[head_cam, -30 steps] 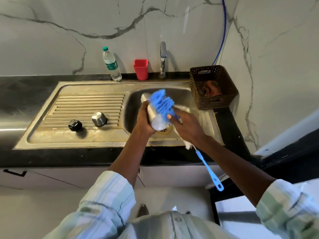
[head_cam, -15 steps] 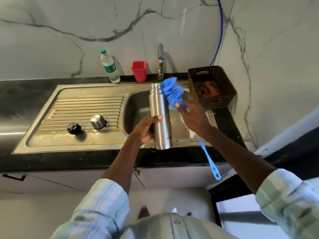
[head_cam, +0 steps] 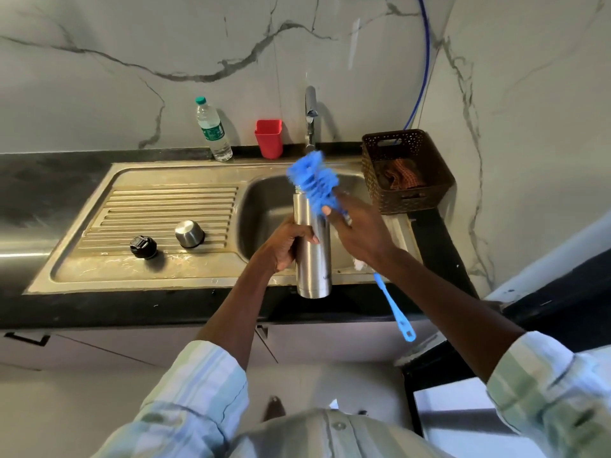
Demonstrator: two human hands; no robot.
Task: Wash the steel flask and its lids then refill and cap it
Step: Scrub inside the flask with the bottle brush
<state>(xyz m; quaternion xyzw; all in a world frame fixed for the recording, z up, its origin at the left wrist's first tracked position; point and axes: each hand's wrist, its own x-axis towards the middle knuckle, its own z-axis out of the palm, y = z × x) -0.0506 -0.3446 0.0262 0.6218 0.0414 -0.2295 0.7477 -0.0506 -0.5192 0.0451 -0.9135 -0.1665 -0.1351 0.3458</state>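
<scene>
One upright steel flask (head_cam: 312, 246), shiny, lidless, left hand (head_cam: 286, 242) gripping

Two lids (head_cam: 165, 241) sit on the drainboard (head_cam: 139, 206), frame left; basin (head_cam: 264, 213) centre; basket (head_cam: 408, 171) right; bottle (head_cam: 213, 130) behind.

A clear plastic water bottle (head_cam: 213, 130) with a green cap stands against the marble wall beside a red cup (head_cam: 269, 138). A brown perforated basket (head_cam: 406, 171) holds checked cloth.
</scene>
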